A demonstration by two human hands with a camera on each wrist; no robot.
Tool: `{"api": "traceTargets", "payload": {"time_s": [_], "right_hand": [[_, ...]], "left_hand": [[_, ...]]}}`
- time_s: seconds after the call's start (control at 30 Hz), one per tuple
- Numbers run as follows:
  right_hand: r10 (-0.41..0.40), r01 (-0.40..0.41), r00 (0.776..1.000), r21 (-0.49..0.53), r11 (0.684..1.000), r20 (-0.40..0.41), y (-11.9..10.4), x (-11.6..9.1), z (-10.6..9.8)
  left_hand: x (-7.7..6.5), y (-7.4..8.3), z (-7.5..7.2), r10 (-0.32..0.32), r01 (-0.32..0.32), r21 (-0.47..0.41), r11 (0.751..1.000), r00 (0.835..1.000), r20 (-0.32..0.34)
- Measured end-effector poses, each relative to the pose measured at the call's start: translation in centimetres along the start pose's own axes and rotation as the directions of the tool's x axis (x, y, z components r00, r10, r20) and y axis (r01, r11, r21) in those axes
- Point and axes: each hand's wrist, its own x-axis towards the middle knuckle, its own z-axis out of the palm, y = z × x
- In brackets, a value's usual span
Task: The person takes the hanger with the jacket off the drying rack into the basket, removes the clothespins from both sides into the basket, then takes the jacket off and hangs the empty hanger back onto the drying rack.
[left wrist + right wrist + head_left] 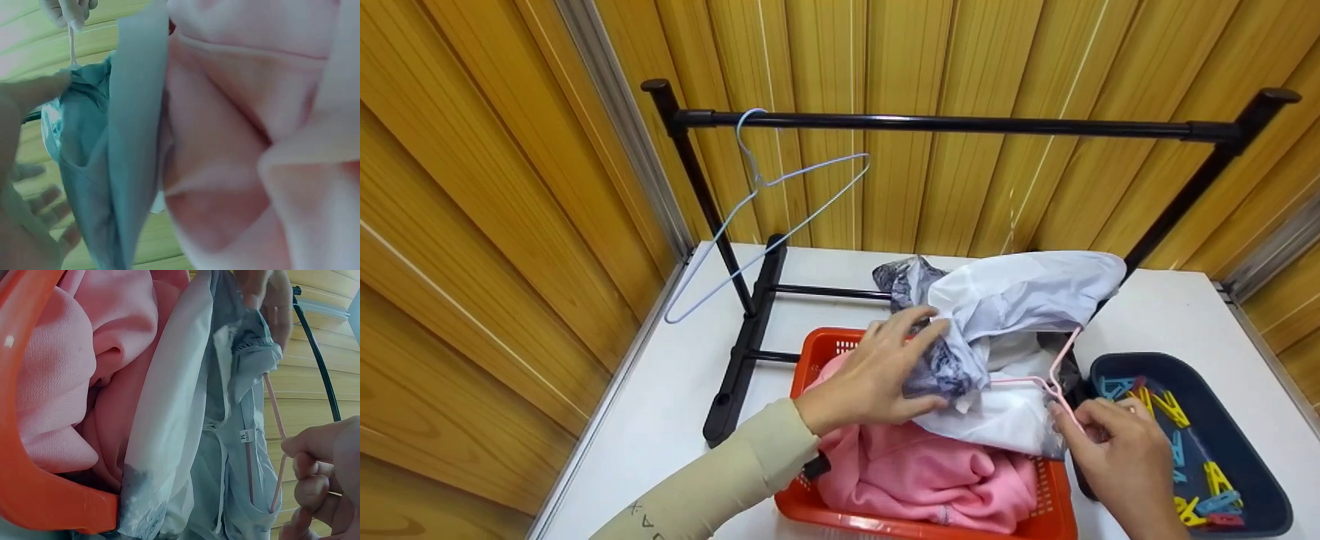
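Observation:
My right hand [1121, 450] pinches the hook of a pink hanger [1054, 384] between thumb and fingers. The hanger's arms run inside a thin white garment [1020, 296] with dark grey patterned parts; a small size label [247, 436] shows at its neck in the right wrist view. On the garment's left side my left hand [874, 371] has its fingers spread, the thumb at the cloth's edge. Below both hands, a pink garment [915, 472] lies bunched in a red basket [877, 521].
A black clothes rack [960, 122] stands behind, with a light-blue hanger [810, 221] hooked at its left end. To the right, a dark tray [1252, 442] holds several coloured clothespins [1170, 409]. Wood-patterned panels [900, 60] enclose the white table [660, 420].

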Motion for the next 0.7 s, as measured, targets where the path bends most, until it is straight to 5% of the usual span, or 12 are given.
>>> {"api": "traceTargets", "payload": {"time_s": [0.33,0.53,0.7], "right_hand": [[-0.126,0.143,0.979,0.095,0.985,-0.16,0.0,0.2,-0.2],[-0.082,0.095,0.987,0.088,0.992,-0.136,-0.1,0.2,-0.7],[-0.07,0.084,0.988,0.099,0.992,-0.135,0.1,0.5,-1.0]], "left_hand": [[2.5,1.6,0.7,0.307,-0.303,0.143,0.942,0.952,-0.006],[3.5,2.0,1.1,0.362,-0.338,0.215,0.916,0.928,-0.085],[3.7,2.0,1.0,0.369,-0.345,0.218,0.913,0.926,-0.082]]}}
